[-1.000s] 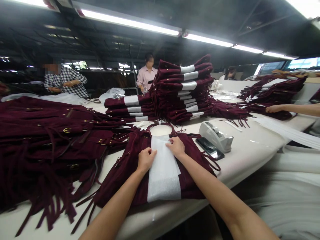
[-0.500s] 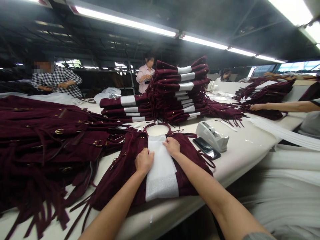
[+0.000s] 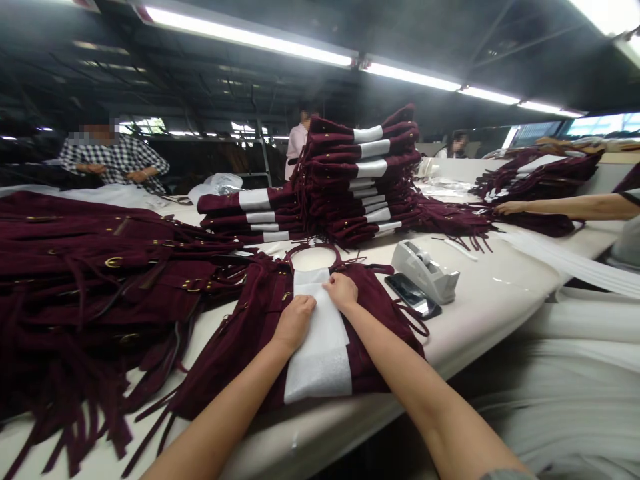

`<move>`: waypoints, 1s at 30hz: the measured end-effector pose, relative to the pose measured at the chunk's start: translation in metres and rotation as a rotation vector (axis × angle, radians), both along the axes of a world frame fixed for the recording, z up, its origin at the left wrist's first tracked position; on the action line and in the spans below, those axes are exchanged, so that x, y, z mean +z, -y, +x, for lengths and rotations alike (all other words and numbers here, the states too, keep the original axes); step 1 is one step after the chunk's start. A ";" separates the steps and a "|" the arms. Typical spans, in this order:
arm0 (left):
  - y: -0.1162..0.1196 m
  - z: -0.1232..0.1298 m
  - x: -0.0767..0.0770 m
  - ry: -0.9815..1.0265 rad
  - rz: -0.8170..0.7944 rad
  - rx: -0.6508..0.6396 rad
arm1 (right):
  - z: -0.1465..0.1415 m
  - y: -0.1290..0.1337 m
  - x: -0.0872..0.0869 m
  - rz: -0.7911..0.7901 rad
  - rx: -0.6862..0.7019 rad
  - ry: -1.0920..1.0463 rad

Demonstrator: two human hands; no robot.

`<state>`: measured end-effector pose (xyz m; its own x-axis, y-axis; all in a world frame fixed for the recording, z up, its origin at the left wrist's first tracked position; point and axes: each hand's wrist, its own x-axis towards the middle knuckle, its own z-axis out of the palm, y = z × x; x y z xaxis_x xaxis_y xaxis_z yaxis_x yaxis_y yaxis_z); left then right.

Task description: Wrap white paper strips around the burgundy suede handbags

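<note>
In front of me a burgundy suede handbag (image 3: 240, 353) lies flat on the table, its round handle (image 3: 315, 248) pointing away. A strip of white foam wrap (image 3: 320, 367) runs down its middle. My left hand (image 3: 296, 321) rests on the strip's left side, fingers curled and pressed against the foam. Across from it, my right hand (image 3: 342, 292) pinches the strip near its upper right edge. The undersides of the fingers are hidden.
A tape dispenser (image 3: 425, 270) and a phone (image 3: 413, 295) lie right of the bag. Burgundy bags (image 3: 100, 267) pile up at left, and wrapped bags (image 3: 360, 180) stack behind. A co-worker's arm (image 3: 565, 205) reaches in at right. White foam sheets (image 3: 575, 373) hang below the table edge.
My left hand has shifted slightly up and right, further onto the foam strip. The right hand stays nearly in place, still pinching. The person in pink at the back has turned.
</note>
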<state>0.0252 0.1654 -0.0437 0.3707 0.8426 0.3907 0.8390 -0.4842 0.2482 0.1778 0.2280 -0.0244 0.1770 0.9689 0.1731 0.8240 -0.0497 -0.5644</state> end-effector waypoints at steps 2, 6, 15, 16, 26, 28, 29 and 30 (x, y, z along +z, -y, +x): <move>-0.002 -0.002 -0.001 0.017 -0.013 0.010 | 0.001 0.001 0.003 0.015 -0.014 -0.034; -0.003 -0.004 0.005 0.059 -0.053 0.033 | 0.007 0.008 0.009 0.027 -0.058 -0.126; -0.002 -0.007 0.005 0.177 -0.123 0.062 | 0.022 0.038 0.002 -0.232 0.078 -0.366; -0.002 -0.007 0.004 0.188 -0.117 0.060 | 0.022 0.038 0.001 -0.255 0.084 -0.390; 0.000 -0.007 0.005 0.249 -0.049 0.064 | 0.025 0.048 0.014 -0.365 0.155 -0.693; -0.001 -0.008 0.004 0.257 -0.042 0.074 | 0.026 0.053 0.019 -0.370 0.190 -0.736; -0.001 -0.008 0.003 0.262 -0.040 0.078 | 0.027 0.056 0.020 -0.367 0.203 -0.752; -0.001 -0.008 0.003 0.267 -0.037 0.081 | 0.027 0.057 0.022 -0.363 0.214 -0.763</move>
<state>0.0170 0.1665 -0.0412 0.1897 0.8808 0.4338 0.7772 -0.4047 0.4818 0.2045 0.1707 -0.0027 -0.0734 0.9670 -0.2442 0.2397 -0.2205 -0.9455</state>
